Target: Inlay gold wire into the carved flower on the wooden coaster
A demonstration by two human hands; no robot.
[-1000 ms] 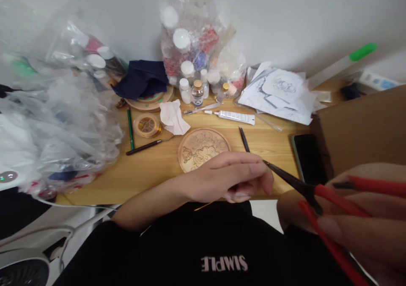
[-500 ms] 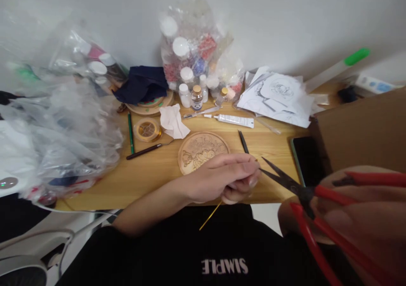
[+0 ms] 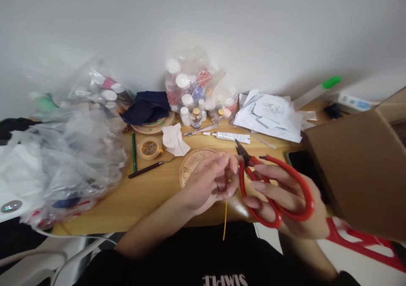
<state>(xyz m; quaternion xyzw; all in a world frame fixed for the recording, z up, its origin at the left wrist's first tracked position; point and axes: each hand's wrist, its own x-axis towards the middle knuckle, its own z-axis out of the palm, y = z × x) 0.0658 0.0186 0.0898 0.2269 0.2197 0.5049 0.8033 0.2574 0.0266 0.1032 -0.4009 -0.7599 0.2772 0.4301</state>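
My left hand [image 3: 206,184] is pinched closed over the round wooden plaque [image 3: 187,167] and covers much of it. A thin gold wire [image 3: 225,222] hangs from its fingers towards my lap. My right hand [image 3: 293,199] grips red-handled scissors [image 3: 308,197], fingers through the loops. The dark blades point up and away and look closed. Both hands are close together at the fingertips; whether the right fingers touch the wire I cannot tell. The plaque bears a line drawing.
A wire spool [image 3: 150,148], a green pencil [image 3: 134,153], a dark-handled tool [image 3: 146,169] and crumpled tissue [image 3: 175,140] lie left. Behind are a white tube [image 3: 233,137], small bottles [image 3: 196,118] and papers [image 3: 269,115]. A cardboard box [image 3: 352,167] stands right, plastic bags [image 3: 85,163] left.
My right hand has brought the scissors left, up beside my left hand, and the blades have turned upward and come together. The view has tilted up, so the table sits lower.
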